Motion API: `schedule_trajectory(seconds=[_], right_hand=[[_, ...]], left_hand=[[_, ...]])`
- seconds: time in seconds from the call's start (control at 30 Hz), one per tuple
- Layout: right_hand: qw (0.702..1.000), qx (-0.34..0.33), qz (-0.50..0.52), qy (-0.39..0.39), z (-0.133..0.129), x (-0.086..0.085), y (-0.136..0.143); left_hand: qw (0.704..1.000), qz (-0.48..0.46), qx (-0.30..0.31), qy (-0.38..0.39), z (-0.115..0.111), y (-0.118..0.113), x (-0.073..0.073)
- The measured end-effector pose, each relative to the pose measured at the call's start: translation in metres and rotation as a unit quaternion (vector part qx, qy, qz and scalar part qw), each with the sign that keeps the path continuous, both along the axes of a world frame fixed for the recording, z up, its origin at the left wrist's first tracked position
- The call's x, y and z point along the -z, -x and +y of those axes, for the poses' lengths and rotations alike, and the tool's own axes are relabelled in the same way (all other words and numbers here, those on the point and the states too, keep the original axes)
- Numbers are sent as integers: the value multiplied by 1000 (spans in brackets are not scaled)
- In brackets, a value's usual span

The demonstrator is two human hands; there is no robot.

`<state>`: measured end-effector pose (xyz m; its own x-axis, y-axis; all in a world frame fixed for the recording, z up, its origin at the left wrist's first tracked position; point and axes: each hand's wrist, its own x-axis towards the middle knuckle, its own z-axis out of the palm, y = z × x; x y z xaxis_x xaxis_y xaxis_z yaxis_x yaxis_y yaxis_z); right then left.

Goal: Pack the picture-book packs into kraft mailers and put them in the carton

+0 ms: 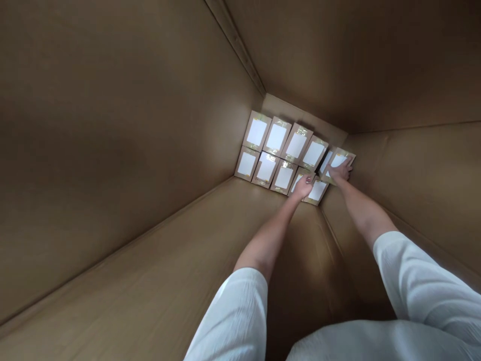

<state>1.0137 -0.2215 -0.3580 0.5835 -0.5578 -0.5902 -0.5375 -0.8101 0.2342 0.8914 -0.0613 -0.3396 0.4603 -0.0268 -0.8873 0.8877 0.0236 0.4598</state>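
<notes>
Deep inside a large cardboard carton, small cardboard boxes with white labels and clear tape sit in two rows. My right hand grips a small cardboard box at the right end of the far row, thumb and fingers spread across it. This box sits tilted, partly over another labelled box. My left hand is over a box in the near row, its fingers loosely curled and nothing visible in them. Beside it is the last near-row box.
High carton walls surround both arms, with the left wall and right wall running down to the bottom. More labelled boxes, such as the far-left one, stand close together. A strip of carton floor shows behind the far row.
</notes>
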Motion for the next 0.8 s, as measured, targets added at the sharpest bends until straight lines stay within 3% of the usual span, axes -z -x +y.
schedule_trajectory(seconds=[0.23, 0.47, 0.8], right_hand=[[998, -43, 32, 15, 2, -11, -6], [987, -69, 130, -61, -18, 1, -7], [965, -165, 153, -139, 2, -9, 80]], left_hand=[[999, 2, -40, 29, -6, 3, -27], [998, 17, -47, 33, 0, 16, -26], [1000, 16, -23, 1, 7, -3, -28]])
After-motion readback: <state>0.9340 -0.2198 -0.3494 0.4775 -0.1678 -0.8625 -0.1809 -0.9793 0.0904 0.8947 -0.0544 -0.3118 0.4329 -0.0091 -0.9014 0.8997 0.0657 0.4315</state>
